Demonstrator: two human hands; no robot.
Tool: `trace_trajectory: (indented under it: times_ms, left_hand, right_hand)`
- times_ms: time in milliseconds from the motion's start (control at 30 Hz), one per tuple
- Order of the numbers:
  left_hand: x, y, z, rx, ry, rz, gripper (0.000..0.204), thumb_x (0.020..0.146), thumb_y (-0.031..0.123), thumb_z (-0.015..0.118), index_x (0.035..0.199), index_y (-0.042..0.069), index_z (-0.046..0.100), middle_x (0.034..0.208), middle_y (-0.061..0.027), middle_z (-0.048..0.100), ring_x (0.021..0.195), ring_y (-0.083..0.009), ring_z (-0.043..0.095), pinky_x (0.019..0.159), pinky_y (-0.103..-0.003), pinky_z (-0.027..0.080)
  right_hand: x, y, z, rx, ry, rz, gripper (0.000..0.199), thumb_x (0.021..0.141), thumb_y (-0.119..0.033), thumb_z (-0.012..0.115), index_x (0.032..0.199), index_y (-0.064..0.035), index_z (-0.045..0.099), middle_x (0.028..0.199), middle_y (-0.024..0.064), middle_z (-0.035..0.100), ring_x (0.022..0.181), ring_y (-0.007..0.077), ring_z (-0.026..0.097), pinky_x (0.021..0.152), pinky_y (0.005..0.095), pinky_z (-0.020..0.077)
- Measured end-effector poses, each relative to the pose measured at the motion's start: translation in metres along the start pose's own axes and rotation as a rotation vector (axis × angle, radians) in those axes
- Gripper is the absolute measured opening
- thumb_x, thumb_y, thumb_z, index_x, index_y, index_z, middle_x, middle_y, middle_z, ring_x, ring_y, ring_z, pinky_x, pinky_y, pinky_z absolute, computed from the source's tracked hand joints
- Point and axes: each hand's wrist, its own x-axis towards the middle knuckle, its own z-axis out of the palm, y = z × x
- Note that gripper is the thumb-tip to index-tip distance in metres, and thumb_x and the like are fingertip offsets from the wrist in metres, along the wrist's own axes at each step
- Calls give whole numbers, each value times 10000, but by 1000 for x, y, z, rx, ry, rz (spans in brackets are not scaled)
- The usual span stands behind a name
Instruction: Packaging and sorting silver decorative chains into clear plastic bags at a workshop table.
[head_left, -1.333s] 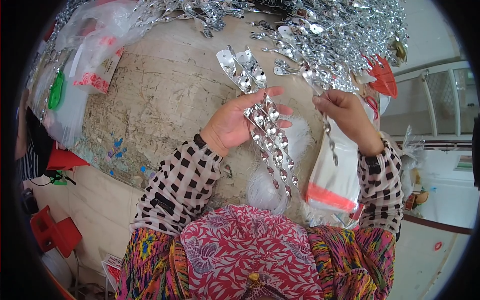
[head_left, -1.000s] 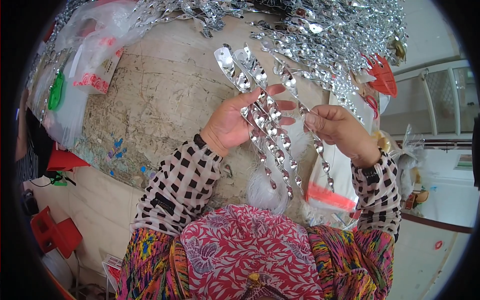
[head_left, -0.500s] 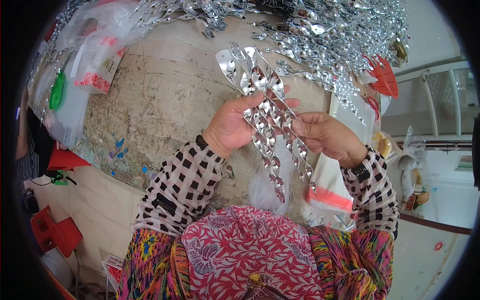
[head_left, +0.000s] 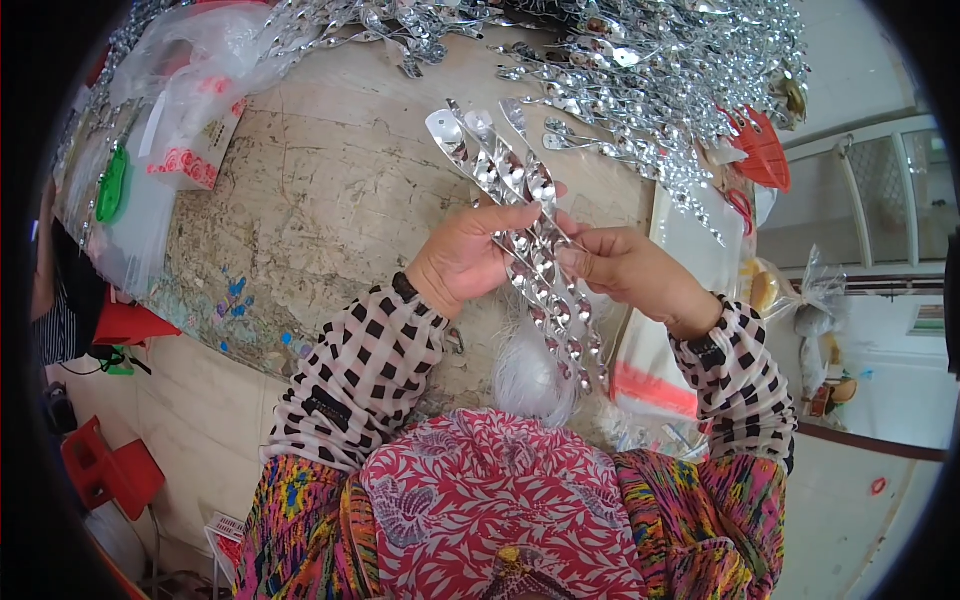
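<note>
Silver strips (head_left: 550, 280) slant across my two hands over the middle of the table (head_left: 300, 200), their broad, rounded ends far and their thin tails near. They are shiny as mirrors, twisted like corkscrews. My left hand (head_left: 466, 255) is partly curled, thumb laid across the bundle and fingers behind it. My right hand (head_left: 632, 266) pinches the bundle's right edge between thumb and forefinger, the gap nearly closed.

A dark label (head_left: 327, 408) sits on my checked left sleeve (head_left: 370, 345), too small to read. The box (head_left: 203, 145) at far left has red rose-like printing and lettering I can't make out. A heap of silver twists (head_left: 670, 90) glitters at the far right. Near me lie fluffy white threads (head_left: 530, 385) and, right of them, clear plastic bags (head_left: 655, 388) with a red band. The tabletop is scuffed and rough.
</note>
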Motion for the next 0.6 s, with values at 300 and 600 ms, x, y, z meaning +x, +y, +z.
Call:
trace_trajectory:
  times_ms: [300, 600]
  left_hand:
    - [-10, -19, 32, -41, -11, 116, 337, 816, 68, 617, 1140, 49, 526, 915, -157, 615, 1029, -376, 554, 984, -536, 385]
    - [-65, 19, 94, 188, -444, 290, 284, 893, 148, 528, 1151, 32, 505, 969, -152, 591, 1066, -393, 542, 1028, -568, 331]
  right_hand:
    - [-81, 2, 8, -97, 137, -188, 224, 931, -196, 549, 1099, -64, 617, 753, -103, 503, 631, -7, 358, 548, 167, 286]
    - [-215, 52, -11, -75, 847, -391, 254, 959, -204, 466, 1071, -25, 608, 593, -120, 334, 502, -18, 250, 453, 161, 186]
